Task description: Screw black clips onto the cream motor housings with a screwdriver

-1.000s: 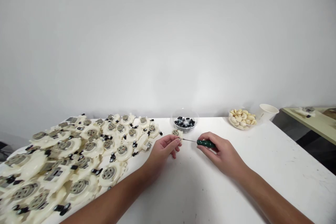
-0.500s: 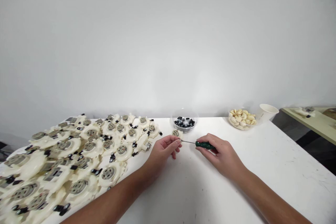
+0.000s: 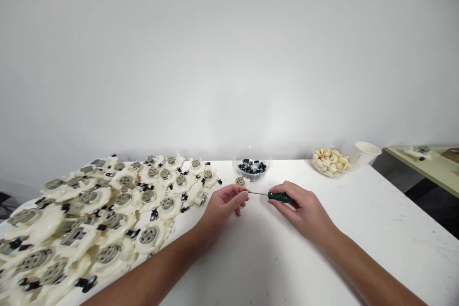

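Note:
My right hand (image 3: 301, 208) is wrapped round the dark green handle of a screwdriver (image 3: 279, 197), whose thin metal shaft points left. The shaft's tip reaches the thumb and forefinger of my left hand (image 3: 227, 202), which are pinched together. What sits between those fingertips is too small and too covered to make out. Just behind them shows a small cream part with a grey slotted disc (image 3: 241, 181); I cannot tell whether my fingers touch it. Beyond it stands a clear bowl of small black and metal pieces (image 3: 252, 167).
Many cream plastic housings with grey discs (image 3: 107, 201) and black fittings cover the left of the white table (image 3: 258, 267). At the back right are a clear bowl of cream, rounded pieces (image 3: 330, 162) and a white cup (image 3: 366, 153). A pale side table (image 3: 433, 167) stands farther right.
Both hands and the screwdriver hold nearly the same place; the view has shifted very slightly.

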Demonstrator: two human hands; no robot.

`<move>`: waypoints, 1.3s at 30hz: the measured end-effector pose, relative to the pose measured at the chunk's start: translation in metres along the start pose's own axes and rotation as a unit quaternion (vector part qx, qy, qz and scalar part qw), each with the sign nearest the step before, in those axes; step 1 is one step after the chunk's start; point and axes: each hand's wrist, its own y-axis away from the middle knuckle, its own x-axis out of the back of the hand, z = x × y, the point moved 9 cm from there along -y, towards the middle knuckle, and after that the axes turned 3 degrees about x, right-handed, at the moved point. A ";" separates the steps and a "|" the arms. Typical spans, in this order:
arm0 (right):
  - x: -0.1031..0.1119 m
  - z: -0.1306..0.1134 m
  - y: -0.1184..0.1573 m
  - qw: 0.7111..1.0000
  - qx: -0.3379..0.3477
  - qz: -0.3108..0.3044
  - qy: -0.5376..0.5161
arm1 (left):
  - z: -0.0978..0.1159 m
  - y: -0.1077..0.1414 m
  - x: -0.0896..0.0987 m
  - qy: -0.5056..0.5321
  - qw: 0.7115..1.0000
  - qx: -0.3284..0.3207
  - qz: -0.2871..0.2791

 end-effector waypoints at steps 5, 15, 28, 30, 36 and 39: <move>0.007 0.000 -0.002 1.000 0.003 0.008 0.023 | -0.002 0.000 0.002 -0.002 1.000 -0.005 0.022; 0.011 0.000 -0.001 0.999 -0.003 0.001 0.035 | 0.001 0.001 0.000 -0.010 1.000 -0.019 0.021; -0.002 0.014 0.004 0.995 -0.102 -0.013 0.002 | 0.002 0.004 -0.005 -0.024 0.999 -0.032 -0.003; -0.001 0.015 0.002 0.994 -0.105 -0.015 -0.025 | 0.001 0.004 -0.005 -0.026 0.999 -0.029 -0.002; -0.001 0.013 -0.002 0.994 -0.071 -0.035 -0.071 | -0.003 0.002 -0.003 -0.016 1.000 -0.019 0.009; 0.000 0.015 -0.002 0.995 -0.071 -0.024 -0.058 | -0.004 0.002 -0.004 -0.011 1.000 -0.023 0.001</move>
